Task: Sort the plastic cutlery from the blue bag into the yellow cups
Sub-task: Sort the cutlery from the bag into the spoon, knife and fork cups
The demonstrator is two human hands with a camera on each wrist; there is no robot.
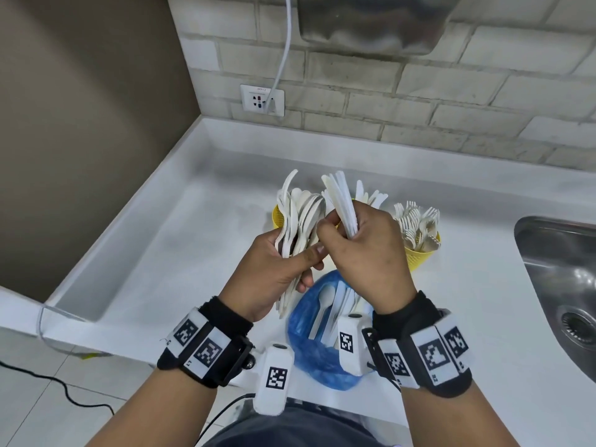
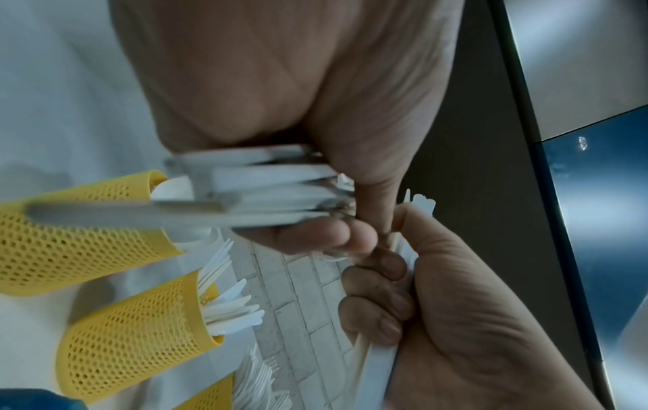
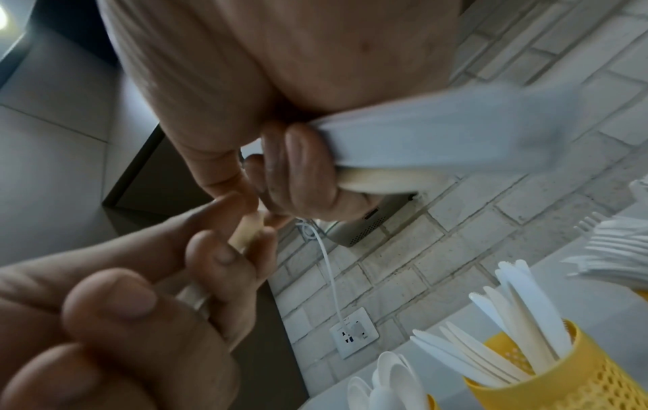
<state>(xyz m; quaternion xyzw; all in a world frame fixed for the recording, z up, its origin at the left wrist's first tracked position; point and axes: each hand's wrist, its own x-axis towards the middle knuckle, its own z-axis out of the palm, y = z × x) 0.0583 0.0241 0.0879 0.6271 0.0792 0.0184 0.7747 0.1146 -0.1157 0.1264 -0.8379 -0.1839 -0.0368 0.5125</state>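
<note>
My left hand (image 1: pixel 298 250) grips a fanned bundle of white plastic spoons (image 1: pixel 301 221), bowls up, above the counter. Close beside it my right hand (image 1: pixel 350 240) grips a stack of white knives (image 1: pixel 342 201); its thumb and forefinger touch the spoon bundle. Below both hands the blue bag (image 1: pixel 317 359) lies open with more white cutlery inside. Three yellow mesh cups stand behind: the left cup (image 1: pixel 276 217) mostly hidden by the spoons, the middle cup (image 3: pixel 568 374) with knives, the right cup (image 1: pixel 419 253) full of forks. In the left wrist view the spoon handles (image 2: pixel 259 194) cross my palm.
A steel sink (image 1: pixel 567 279) sits at the right. The white counter (image 1: pixel 180 253) has a raised rim at left and back. A wall socket (image 1: pixel 263 100) with a white cable (image 1: pixel 283 59) is on the brick wall, under a metal appliance (image 1: pixel 371 24).
</note>
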